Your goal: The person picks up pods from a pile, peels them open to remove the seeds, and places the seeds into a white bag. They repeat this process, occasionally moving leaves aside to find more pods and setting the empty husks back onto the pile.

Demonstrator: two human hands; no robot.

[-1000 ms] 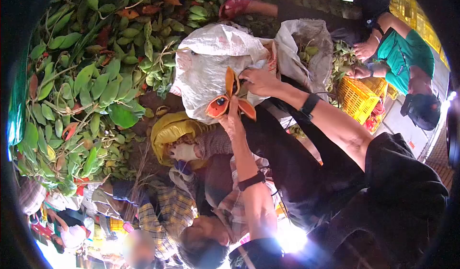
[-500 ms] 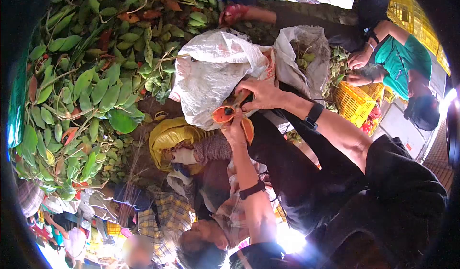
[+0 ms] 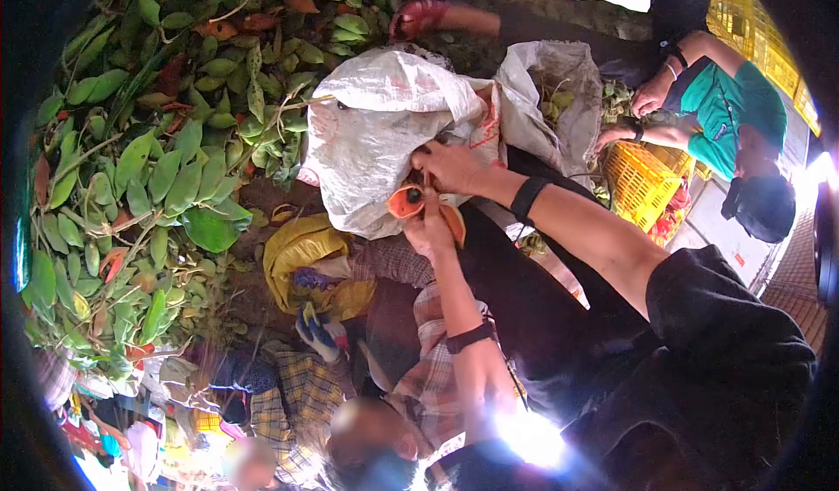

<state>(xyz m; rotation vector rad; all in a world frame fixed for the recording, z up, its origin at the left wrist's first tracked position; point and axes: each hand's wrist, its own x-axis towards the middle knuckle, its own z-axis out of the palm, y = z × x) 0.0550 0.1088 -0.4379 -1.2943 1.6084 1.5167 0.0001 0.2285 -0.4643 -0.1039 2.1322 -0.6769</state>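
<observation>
My left hand (image 3: 428, 231) is closed round a split orange seed pod (image 3: 404, 202), whose hollow half shows a dark round seed (image 3: 413, 195) inside. Another orange pod piece (image 3: 455, 225) sticks out beside the same hand. My right hand (image 3: 456, 169) is at the pod's upper edge, its fingers bent together; what they pinch, if anything, is hidden. Behind both hands lies a white woven sack (image 3: 376, 132) with its top folded over. My dark trousers (image 3: 542, 290) are below the hands.
A large heap of green and reddish pods (image 3: 166, 176) spreads over the left. A yellow sack (image 3: 306, 246) and a person's gloved hand (image 3: 319, 335) are nearby. A co-worker in a green shirt (image 3: 738, 111) sits by a yellow crate (image 3: 642, 181) and an open white sack (image 3: 581, 106).
My right fingers have shifted slightly left along the pod's edge. A gloved hand of a person nearby has come into sight below the yellow sack. The co-worker's hands have moved apart.
</observation>
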